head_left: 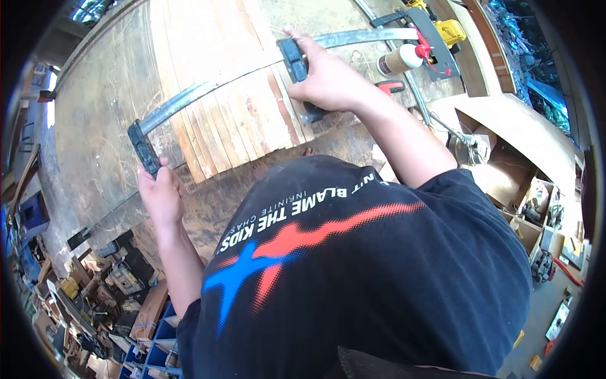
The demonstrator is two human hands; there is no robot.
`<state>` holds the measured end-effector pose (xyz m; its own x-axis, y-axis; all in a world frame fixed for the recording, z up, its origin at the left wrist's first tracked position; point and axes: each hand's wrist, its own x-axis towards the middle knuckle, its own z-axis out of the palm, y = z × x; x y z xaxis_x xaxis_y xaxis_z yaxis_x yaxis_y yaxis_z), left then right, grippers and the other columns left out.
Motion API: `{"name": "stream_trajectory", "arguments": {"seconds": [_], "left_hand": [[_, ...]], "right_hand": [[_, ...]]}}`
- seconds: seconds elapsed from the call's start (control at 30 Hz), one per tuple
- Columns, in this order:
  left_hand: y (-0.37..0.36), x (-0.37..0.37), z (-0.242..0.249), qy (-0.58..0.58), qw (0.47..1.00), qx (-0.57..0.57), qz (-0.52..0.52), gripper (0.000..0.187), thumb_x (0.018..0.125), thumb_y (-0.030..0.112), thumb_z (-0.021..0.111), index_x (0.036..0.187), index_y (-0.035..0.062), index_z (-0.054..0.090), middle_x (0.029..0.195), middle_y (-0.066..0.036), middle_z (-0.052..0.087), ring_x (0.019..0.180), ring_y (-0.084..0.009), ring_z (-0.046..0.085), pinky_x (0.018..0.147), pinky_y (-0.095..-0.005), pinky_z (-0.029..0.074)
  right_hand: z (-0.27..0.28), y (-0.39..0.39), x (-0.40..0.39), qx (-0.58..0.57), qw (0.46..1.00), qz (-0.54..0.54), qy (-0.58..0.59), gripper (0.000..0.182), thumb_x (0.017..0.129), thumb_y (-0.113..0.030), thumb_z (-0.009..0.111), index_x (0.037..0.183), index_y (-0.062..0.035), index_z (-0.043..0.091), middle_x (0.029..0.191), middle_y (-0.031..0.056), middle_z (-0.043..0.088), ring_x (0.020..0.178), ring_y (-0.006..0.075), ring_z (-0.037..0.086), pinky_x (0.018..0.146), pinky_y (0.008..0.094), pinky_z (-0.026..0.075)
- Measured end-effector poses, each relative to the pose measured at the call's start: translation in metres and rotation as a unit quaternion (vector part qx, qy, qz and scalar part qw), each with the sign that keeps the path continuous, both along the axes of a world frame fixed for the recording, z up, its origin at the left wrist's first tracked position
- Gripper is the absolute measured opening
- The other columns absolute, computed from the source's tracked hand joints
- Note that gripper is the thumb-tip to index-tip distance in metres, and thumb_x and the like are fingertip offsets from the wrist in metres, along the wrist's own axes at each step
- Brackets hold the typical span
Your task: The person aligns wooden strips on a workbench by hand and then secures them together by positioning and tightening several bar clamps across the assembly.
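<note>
A long steel bar clamp (186, 102) lies across a panel of narrow wooden strips (233, 123) set side by side on the workbench. My left hand (161, 192) is closed around the lower end of the clamp's black left jaw, just off the panel's left edge. At the panel's right edge, my right hand (328, 79) grips the black sliding jaw (293, 60), its fingers over the top and its thumb below. Beyond that hand the bar runs on to the right. My palms hide part of both jaws.
Right of the clamp stands a glue bottle (401, 60) with a red cap. A yellow-and-black power tool (449, 35) sits at the back right. Wood offcuts and tools crowd the lower left, near blue shelving (154, 347). Wooden boxes (536, 202) stand to the right.
</note>
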<state>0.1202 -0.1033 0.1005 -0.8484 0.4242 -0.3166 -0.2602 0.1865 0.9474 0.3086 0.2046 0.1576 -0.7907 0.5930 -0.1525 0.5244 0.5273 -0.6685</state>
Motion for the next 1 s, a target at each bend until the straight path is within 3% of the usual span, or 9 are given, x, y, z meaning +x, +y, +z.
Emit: {"name": "stream_trajectory", "arguments": {"seconds": [0.07, 0.17, 0.3, 0.33, 0.43, 0.57, 0.7, 0.8, 1.0], "left_hand": [[0.006, 0.006, -0.001, 0.048, 0.998, -0.009, 0.034, 0.006, 0.100, 0.002, 0.053, 0.103, 0.0071, 0.051, 0.063, 0.004, 0.049, 0.046, -0.0054, 0.044, 0.041, -0.0237, 0.034], [0.012, 0.028, 0.008, 0.065, 0.996, -0.005, 0.060, 0.008, 0.100, 0.002, 0.054, 0.103, 0.0076, 0.050, 0.062, 0.004, 0.047, 0.044, -0.0056, 0.040, 0.039, -0.0237, 0.032], [0.013, 0.052, 0.042, 0.004, 0.994, 0.060, 0.092, 0.009, 0.100, 0.001, 0.053, 0.105, 0.0063, 0.048, 0.067, 0.002, 0.047, 0.045, -0.0057, 0.038, 0.039, -0.0241, 0.031], [0.015, 0.053, 0.050, -0.002, 0.991, 0.076, 0.108, 0.010, 0.100, 0.000, 0.053, 0.105, 0.0061, 0.047, 0.068, 0.002, 0.048, 0.046, -0.0057, 0.039, 0.040, -0.0239, 0.031], [0.021, 0.057, 0.071, 0.064, 0.990, 0.093, 0.086, 0.012, 0.100, 0.000, 0.054, 0.106, 0.0060, 0.047, 0.074, 0.001, 0.049, 0.049, -0.0053, 0.040, 0.041, -0.0232, 0.031], [0.022, 0.044, 0.077, 0.039, 0.993, 0.081, 0.079, 0.013, 0.100, -0.002, 0.054, 0.106, 0.0068, 0.047, 0.077, -0.001, 0.051, 0.050, -0.0052, 0.041, 0.042, -0.0229, 0.032], [0.021, 0.042, 0.097, 0.055, 0.983, 0.129, 0.117, 0.016, 0.097, -0.005, 0.053, 0.108, 0.0054, 0.046, 0.076, -0.001, 0.050, 0.052, -0.0051, 0.041, 0.046, -0.0212, 0.033], [0.002, 0.024, 0.083, 0.018, 0.986, 0.163, 0.034, 0.022, 0.093, -0.009, 0.050, 0.109, 0.0052, 0.047, 0.084, -0.002, 0.052, 0.054, -0.0053, 0.041, 0.047, -0.0206, 0.034], [-0.008, -0.003, 0.105, -0.009, 0.976, 0.218, -0.001, 0.028, 0.089, -0.013, 0.046, 0.112, 0.0022, 0.045, 0.099, -0.004, 0.051, 0.057, -0.0067, 0.042, 0.047, -0.0214, 0.037]], "right_hand": [[-0.005, 0.014, -0.004, 0.009, 0.998, 0.039, 0.051, 0.081, 0.082, -0.024, 0.072, 0.154, -0.0069, 0.038, 0.111, 0.0280, 0.071, 0.109, 0.0374, 0.070, 0.097, 0.0441, 0.054], [0.015, 0.021, -0.001, -0.033, 0.999, 0.018, 0.001, 0.066, 0.086, -0.020, 0.070, 0.148, -0.0137, 0.048, 0.122, 0.0227, 0.069, 0.112, 0.0357, 0.069, 0.095, 0.0435, 0.053], [0.027, 0.001, 0.020, 0.031, 0.996, -0.059, 0.066, 0.057, 0.089, -0.013, 0.070, 0.143, -0.0115, 0.050, 0.101, 0.0154, 0.070, 0.078, 0.0217, 0.071, 0.073, 0.0361, 0.057], [0.020, 0.000, 0.021, -0.047, 0.984, -0.112, 0.127, 0.060, 0.089, -0.006, 0.070, 0.144, -0.0101, 0.047, 0.092, 0.0102, 0.069, 0.066, 0.0131, 0.067, 0.060, 0.0304, 0.054], [0.030, -0.004, 0.016, -0.227, 0.940, -0.193, 0.169, 0.060, 0.089, -0.006, 0.070, 0.144, -0.0096, 0.046, 0.086, 0.0062, 0.067, 0.062, 0.0102, 0.063, 0.055, 0.0275, 0.051], [0.026, -0.018, 0.016, -0.023, 0.958, -0.205, 0.200, 0.055, 0.089, -0.006, 0.068, 0.140, -0.0075, 0.048, 0.087, 0.0089, 0.069, 0.067, 0.0125, 0.065, 0.061, 0.0302, 0.052], [0.046, -0.024, 0.013, -0.296, 0.896, -0.232, 0.235, 0.060, 0.089, -0.001, 0.067, 0.144, -0.0079, 0.043, 0.082, 0.0077, 0.066, 0.061, 0.0109, 0.062, 0.052, 0.0285, 0.050], [0.047, -0.035, 0.009, -0.092, 0.922, -0.203, 0.315, 0.059, 0.088, 0.001, 0.067, 0.141, -0.0036, 0.042, 0.088, 0.0093, 0.065, 0.063, 0.0139, 0.063, 0.054, 0.0294, 0.052], [0.092, -0.045, 0.002, -0.266, 0.906, -0.220, 0.246, 0.058, 0.088, 0.001, 0.066, 0.140, -0.0046, 0.042, 0.105, 0.0120, 0.062, 0.074, 0.0119, 0.065, 0.058, 0.0279, 0.053]]}}
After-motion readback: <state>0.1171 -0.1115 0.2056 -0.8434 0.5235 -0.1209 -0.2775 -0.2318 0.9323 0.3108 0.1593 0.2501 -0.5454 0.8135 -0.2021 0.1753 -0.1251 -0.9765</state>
